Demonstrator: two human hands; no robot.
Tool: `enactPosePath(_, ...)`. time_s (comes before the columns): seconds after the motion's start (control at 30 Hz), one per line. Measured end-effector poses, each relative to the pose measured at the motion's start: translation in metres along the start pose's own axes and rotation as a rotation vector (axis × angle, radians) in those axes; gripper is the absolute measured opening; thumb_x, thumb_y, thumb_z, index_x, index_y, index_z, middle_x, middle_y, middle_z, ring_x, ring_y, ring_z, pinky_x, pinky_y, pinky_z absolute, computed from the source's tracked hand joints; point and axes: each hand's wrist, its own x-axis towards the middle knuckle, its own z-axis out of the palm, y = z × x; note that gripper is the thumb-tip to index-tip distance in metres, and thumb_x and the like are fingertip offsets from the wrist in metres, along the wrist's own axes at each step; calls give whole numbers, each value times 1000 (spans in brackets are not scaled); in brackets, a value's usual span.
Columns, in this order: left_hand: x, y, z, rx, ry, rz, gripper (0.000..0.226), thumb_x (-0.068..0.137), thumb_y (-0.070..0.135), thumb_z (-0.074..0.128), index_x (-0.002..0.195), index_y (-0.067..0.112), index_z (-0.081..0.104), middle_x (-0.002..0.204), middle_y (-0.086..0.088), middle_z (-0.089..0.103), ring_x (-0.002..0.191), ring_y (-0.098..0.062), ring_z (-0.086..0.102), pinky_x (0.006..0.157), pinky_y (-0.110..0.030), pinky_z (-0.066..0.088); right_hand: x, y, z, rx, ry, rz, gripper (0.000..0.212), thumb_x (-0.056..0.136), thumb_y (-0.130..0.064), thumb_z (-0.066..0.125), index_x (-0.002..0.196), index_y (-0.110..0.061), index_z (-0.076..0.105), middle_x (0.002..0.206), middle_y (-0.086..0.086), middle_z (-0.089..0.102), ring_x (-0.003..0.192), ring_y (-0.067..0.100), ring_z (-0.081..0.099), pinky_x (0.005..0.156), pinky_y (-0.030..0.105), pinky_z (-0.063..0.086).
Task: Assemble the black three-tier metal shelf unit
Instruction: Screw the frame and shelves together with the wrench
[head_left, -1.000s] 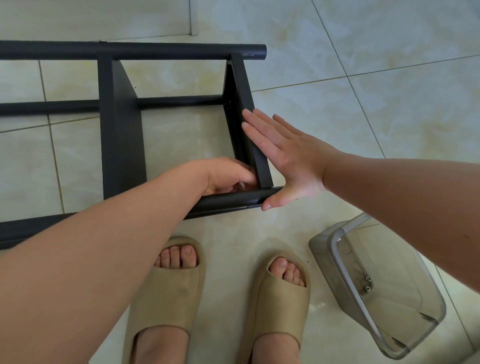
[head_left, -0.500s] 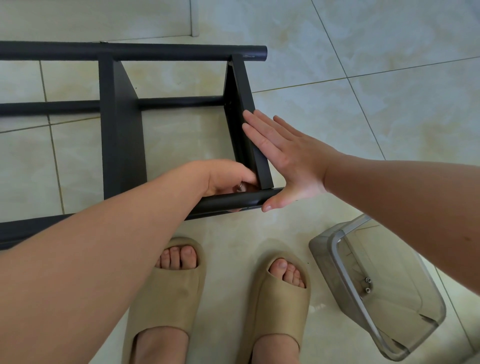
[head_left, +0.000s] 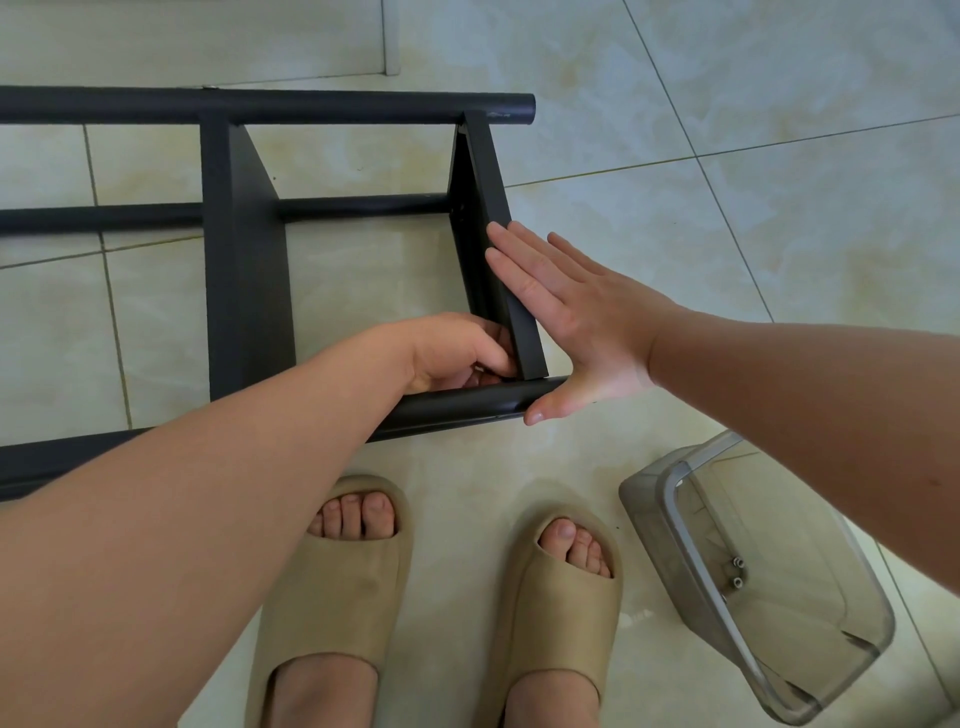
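Pale marbled floor tiles (head_left: 727, 104) carry the whole job. The black shelf unit (head_left: 104, 214) lies on its side across the left and middle of the view, which brings its joints within reach of the person standing over it. Its far tube (head_left: 363, 106) and near tube (head_left: 457, 405) run left to right, and a middle panel (head_left: 244, 291) and an end panel (head_left: 488, 171) bridge them.

The right hand (head_left: 582, 317) lies flat, fingers straight, against the outer face of the end panel, with the thumb touching the tip of the near tube. I judge it is bracing the panel square so it cannot shift at the joint. The left hand (head_left: 457, 353) reaches into the inner corner where that panel meets the near tube, fingers curled tight. What they hold is hidden, though a fastener turned by hand seems likely.

A clear plastic bin (head_left: 670, 499) lies tipped at the near right, just beside a tan slipper (head_left: 561, 597). It has two small screws (head_left: 736, 571) inside, handy for the joints to come. With these panels fitted, the frame looks well along, and this corner is the step in hand.
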Motion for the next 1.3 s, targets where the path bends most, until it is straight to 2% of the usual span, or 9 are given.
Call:
enactPosePath(0.13,-2,1,3,0,8,3,21,93,-2,53,108,3,67,92,-15,70,81,-26,69,80,-36,57,0,0,0,5,-3,2,142,61,-98,39,159,-11,-16,166,6,-25,152,19,-25,126,41,-9)
enactPosePath(0.27,-4,2,4,130,32,-43,23,91,6,57,74,16,70,63,-4,63,63,-21,62,70,-33,50,0,1,1,7,-4,4,142,61,-98,40,159,-11,-16,166,5,-26,152,19,-25,126,41,-9)
enactPosePath(0.43,-5,2,4,105,40,-22,18,89,0,58,105,2,68,96,-20,67,87,-31,65,89,-43,53,0,1,2,13,13,-1,142,61,-98,38,159,-11,-15,166,5,-24,152,19,-25,126,41,-9)
enactPosePath(0.5,-4,1,3,81,27,-9,20,92,-5,53,107,0,66,92,-18,66,81,-28,66,83,-38,54,0,0,1,13,16,-3,141,61,-98,38,159,-11,-15,166,5,-24,152,19,-24,126,41,-9)
enactPosePath(0.63,-5,2,3,-12,-14,3,22,93,-10,47,97,2,65,75,-8,71,66,-18,70,68,-28,59,0,0,1,7,11,-1,142,61,-99,38,159,-10,-15,166,6,-24,153,20,-24,126,42,-8)
enactPosePath(0.73,-5,4,4,-24,-32,-43,23,95,-1,47,90,6,69,75,-7,71,69,-19,69,74,-31,56,0,0,1,1,9,0,142,61,-99,37,159,-11,-15,166,6,-24,153,20,-24,126,42,-8)
enactPosePath(0.87,-4,1,3,90,21,-110,35,92,12,60,58,18,67,55,-2,59,57,-18,59,64,-29,48,0,0,1,-1,2,2,143,61,-99,37,159,-11,-16,166,6,-25,153,20,-24,126,41,-9)
enactPosePath(1.07,-4,0,1,40,47,-42,18,87,-2,61,82,9,74,83,-17,66,77,-28,63,75,-35,53,0,1,1,-5,4,2,142,61,-100,36,159,-11,-16,166,6,-25,153,20,-24,126,43,-7)
enactPosePath(1.3,-5,4,4,34,6,-73,18,94,5,53,85,9,68,69,-5,69,64,-18,66,67,-29,53,0,0,1,0,-1,1,142,61,-99,38,159,-11,-17,166,6,-25,153,20,-25,126,42,-8)
